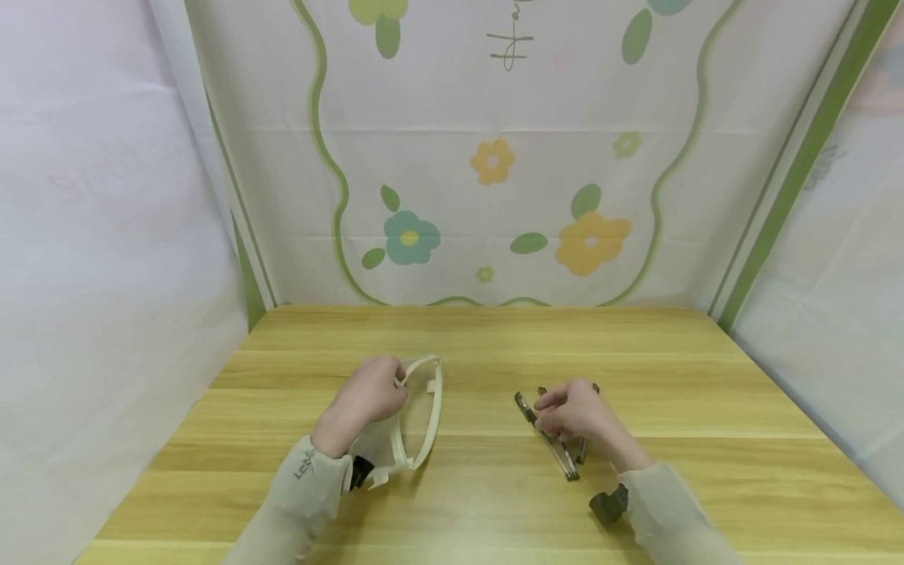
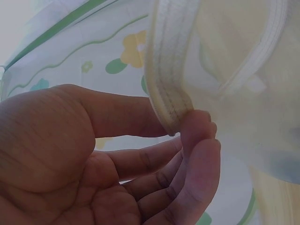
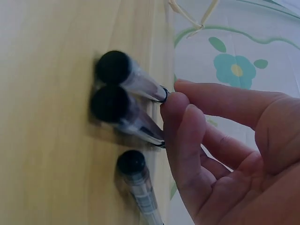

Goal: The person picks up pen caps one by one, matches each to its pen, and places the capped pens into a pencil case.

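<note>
My left hand (image 1: 374, 388) pinches the edge of a translucent zip pouch (image 1: 381, 439) between thumb and fingers. In the left wrist view the pouch's cream zipper edge (image 2: 171, 93) lies between them. The pouch's mouth gapes to the right. My right hand (image 1: 579, 412) is over several black-ended clear pens lying on the table, its thumb and fingertips bent close to them. The left pen (image 1: 551, 443) shows best; in the right wrist view two pens lie side by side, the upper pen (image 3: 140, 82) nearest the fingertips. Their far ends are hidden behind the fingers.
The wooden table (image 1: 480, 502) runs back to a white flowered cloth (image 1: 494, 212). More cloth hangs at both sides. A dark wrist device (image 1: 609, 506) sits at the right sleeve, and another dark piece (image 1: 361, 471) shows at the left cuff.
</note>
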### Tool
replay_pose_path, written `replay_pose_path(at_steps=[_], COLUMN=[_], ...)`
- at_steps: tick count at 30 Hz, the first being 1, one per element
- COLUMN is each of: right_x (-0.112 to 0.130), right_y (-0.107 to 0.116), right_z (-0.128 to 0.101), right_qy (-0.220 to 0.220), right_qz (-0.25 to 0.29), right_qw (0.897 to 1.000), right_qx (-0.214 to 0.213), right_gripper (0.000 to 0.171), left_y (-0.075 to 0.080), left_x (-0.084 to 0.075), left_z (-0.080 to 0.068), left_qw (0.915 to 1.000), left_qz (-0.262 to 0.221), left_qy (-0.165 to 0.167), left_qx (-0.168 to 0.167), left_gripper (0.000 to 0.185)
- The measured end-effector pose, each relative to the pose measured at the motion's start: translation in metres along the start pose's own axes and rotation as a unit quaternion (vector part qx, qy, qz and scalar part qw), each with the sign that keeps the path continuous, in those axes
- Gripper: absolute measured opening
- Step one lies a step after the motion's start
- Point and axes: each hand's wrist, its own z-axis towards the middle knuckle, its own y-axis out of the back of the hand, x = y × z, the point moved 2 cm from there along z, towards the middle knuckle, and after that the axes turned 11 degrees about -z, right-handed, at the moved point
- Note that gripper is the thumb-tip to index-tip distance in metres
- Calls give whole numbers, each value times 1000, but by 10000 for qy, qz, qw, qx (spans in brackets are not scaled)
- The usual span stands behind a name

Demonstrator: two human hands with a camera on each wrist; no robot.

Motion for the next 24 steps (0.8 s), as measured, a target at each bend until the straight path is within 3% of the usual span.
replay_pose_path(at_steps=[10,18,24], right_x=[2,5,7], right_y=[-6,-11,-12], right_z=[2,3,1], right_qy=[335,347,494], right_qz=[-290,-496,-582], right_qw=[9990,9982,9971], right_qx=[28,40,77], right_gripper=[18,9,12], left_y=[1,0,0], left_x=[-1,1,0], left_z=[-1,0,0], left_qw=[10000,10000,10000], left_qz=[16,30,10], left_qy=[21,51,84], left_qx=[-24,-35,-21], left_gripper=[41,38,31])
